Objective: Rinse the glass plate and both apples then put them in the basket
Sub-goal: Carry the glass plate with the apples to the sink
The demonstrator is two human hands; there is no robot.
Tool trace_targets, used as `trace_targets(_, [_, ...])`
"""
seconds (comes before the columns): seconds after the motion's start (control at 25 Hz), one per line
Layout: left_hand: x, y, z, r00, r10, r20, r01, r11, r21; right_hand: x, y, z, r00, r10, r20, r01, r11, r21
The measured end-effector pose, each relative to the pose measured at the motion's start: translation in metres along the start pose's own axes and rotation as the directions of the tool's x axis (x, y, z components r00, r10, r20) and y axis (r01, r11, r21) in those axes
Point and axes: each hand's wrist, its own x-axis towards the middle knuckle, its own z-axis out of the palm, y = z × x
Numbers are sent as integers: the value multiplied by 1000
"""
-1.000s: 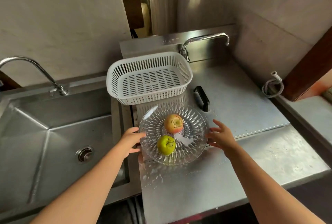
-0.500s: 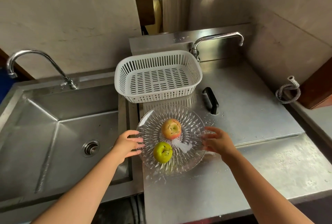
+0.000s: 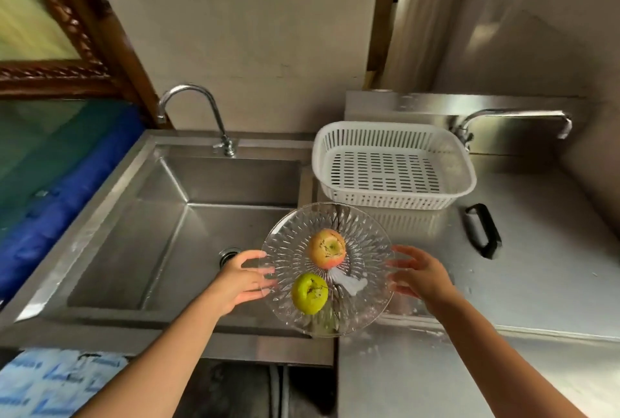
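Observation:
I hold a clear cut-glass plate (image 3: 365, 240) between both hands, lifted over the seam where the sink meets the counter. My left hand (image 3: 238, 280) grips its left rim, thumb on top and fingers underneath. On the opposite rim my right hand (image 3: 422, 278) grips the same way. Two apples lie on the plate: a reddish-yellow apple (image 3: 327, 252) toward the far side and a green apple (image 3: 309, 293) nearer me. Behind the plate, on the counter, stands the white slotted basket (image 3: 396, 198) with nothing in it.
The steel sink (image 3: 208, 216) with its curved faucet (image 3: 201, 105) lies to the left. A second faucet (image 3: 510, 115) reaches over the wet steel counter (image 3: 536, 283) at the right. A black handle (image 3: 483, 229) sits beside the basket. Blue material (image 3: 67, 189) borders the sink's left.
Both hands closed on the plate's rims, lifted it off the counter and carried it leftward toward the sink. The view has swung left too.

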Motion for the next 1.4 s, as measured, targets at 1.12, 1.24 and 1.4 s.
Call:
trace_targets(1.12, [190,3,-328,975,-140,-170,140,990,-15,183,-3,383,985,139,103,-121,978,-168])
trace_targets(1.24, [247,-15,-327,965,-171,-199,170,985,-21,231,24,397,985,153,74,-137,971,-195])
trace_targets(1.4, [323,-58,-325,960,-208,-187,213,977,7,287,82,412,978,206,22,-196,954,-227])
